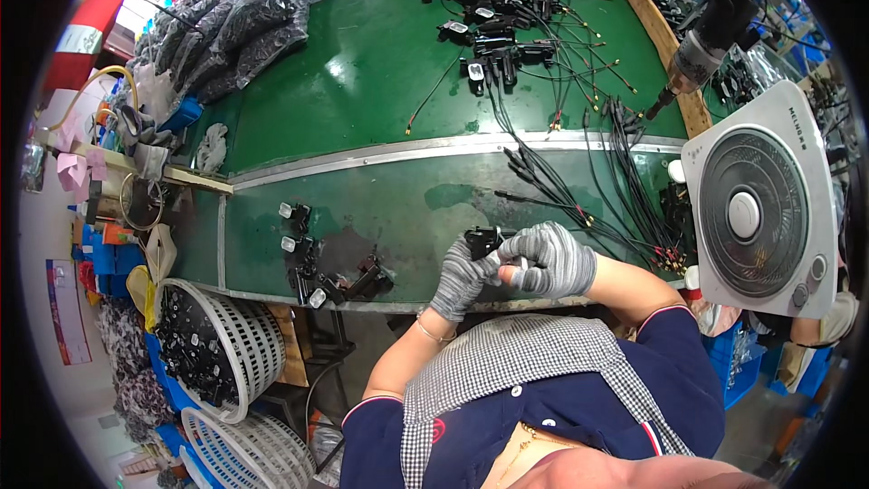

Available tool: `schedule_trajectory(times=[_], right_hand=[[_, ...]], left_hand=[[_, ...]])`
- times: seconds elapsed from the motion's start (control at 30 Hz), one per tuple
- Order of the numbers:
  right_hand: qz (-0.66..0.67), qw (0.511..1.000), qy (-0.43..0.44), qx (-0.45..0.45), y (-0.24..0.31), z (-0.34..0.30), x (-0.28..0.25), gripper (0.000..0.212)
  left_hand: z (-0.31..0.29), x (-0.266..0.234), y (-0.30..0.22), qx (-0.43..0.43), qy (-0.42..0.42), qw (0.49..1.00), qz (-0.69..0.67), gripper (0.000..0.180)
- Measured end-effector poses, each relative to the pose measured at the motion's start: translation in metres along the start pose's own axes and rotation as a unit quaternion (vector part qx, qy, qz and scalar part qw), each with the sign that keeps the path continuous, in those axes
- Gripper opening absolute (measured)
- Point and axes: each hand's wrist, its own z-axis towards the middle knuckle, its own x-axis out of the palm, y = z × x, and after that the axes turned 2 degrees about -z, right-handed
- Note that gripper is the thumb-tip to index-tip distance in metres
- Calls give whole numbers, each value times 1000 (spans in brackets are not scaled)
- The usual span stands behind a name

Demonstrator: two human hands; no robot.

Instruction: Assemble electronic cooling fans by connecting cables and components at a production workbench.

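Note:
Close to the bench's front edge, my left hand (462, 281) is closed around a small black part (483, 239), whose top shows above the fingers. My right hand (554, 261) meets it from the right, fingers curled in and bent against that part. Whatever lies between the right fingertips is hidden. Both hands wear grey striped knitted gloves; a bare thumb tip pokes out of the right one. Beyond the right hand, a bundle of black cables (625, 158) with brass-coloured ends lies on the green bench (389, 190). Several small black parts with whitish faces (303, 254) lie to the left.
A grey box fan (759, 208) stands at the right, below a hanging power driver (697, 59). More black parts with cables (489, 14) are heaped at the back. Stuffed plastic bags (240, 36) sit far left. A white basket (258, 344) of black pieces stands lower left.

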Motion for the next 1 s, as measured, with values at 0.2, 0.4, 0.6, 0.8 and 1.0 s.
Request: schedule_trajectory(times=[0.2, 0.4, 0.6, 0.8, 1.0], right_hand=[[409, 855, -211, 237, -22, 2, 3, 15], [564, 750, -205, 279, -50, 1, 11, 19], [117, 950, -289, 11, -29, -6, 0, 15], [-59, 961, -242, -124, -27, -6, 20, 9], [580, 729, -131, 340, -39, -2, 18, 23]], left_hand=[[-13, -6, 0, 58, 154, 986, 15, 39], [-14, 2, 3, 217, 189, 955, 72, 49], [-4, -3, -5, -50, 42, 995, -71, 45], [-1, -6, 11, 93, 63, 984, 135, 43], [-5, 6, 1, 213, 234, 947, 46, 44]])
